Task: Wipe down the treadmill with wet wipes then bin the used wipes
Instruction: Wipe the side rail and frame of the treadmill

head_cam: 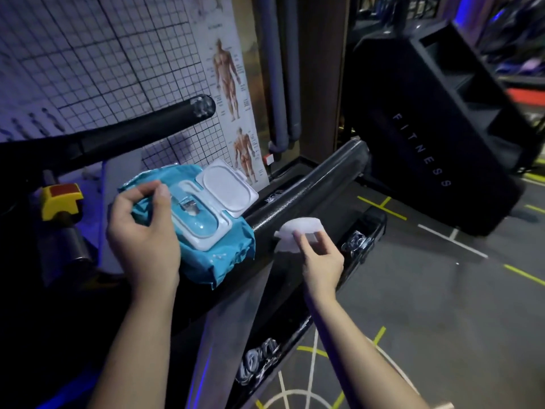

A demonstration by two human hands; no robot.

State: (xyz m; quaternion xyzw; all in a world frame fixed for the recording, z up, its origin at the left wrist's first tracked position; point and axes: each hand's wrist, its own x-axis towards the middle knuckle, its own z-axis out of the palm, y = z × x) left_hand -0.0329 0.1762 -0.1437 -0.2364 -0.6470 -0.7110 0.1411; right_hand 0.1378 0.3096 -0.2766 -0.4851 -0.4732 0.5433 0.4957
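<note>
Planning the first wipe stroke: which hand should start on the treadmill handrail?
Right. The right hand pinches a wet wipe right at the handrail; the left hand sits on the wipes pack.

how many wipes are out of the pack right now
1: a wipe pinched in the right hand, by the treadmill handrail. Others may be hidden inside the open pack.

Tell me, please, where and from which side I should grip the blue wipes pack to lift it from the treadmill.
Grip the blue wipes pack across its soft near end, coming from the near side, thumb on top. That end is bare wrapper, clear of the white dispenser frame. Avoid the open lid: it stands out on its hinge and would probably flex.
</note>
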